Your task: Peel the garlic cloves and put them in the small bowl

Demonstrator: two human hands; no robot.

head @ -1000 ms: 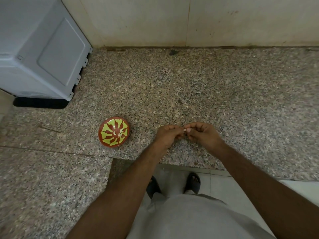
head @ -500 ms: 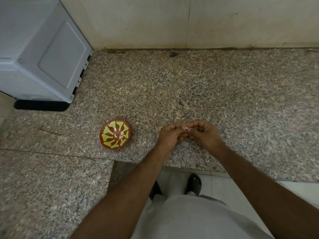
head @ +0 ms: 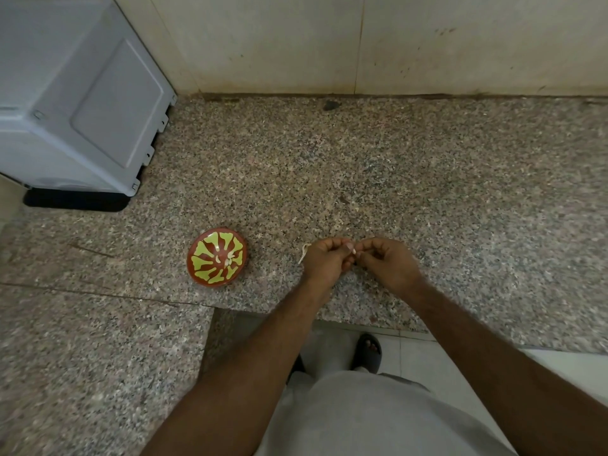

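Observation:
A small red bowl (head: pixel 217 256) with a yellow-green pattern sits on the speckled granite counter (head: pixel 362 179), holding a few pale peeled cloves (head: pixel 230 256). To its right my left hand (head: pixel 325 261) and my right hand (head: pixel 386 263) meet fingertip to fingertip just above the counter. Both pinch a small pale garlic clove (head: pixel 351 248), of which only a sliver shows between the fingers. A thin pale strip of garlic skin (head: pixel 304 251) pokes out past the left hand.
A grey appliance (head: pixel 75 103) stands at the back left on a dark base. A beige wall (head: pixel 362 41) closes the back of the counter. The counter's front edge runs just below my hands, with floor tiles and sandalled feet (head: pixel 367 352) beneath.
Both hands stay together at the same spot, fingers working slightly on the clove. The bowl has not moved.

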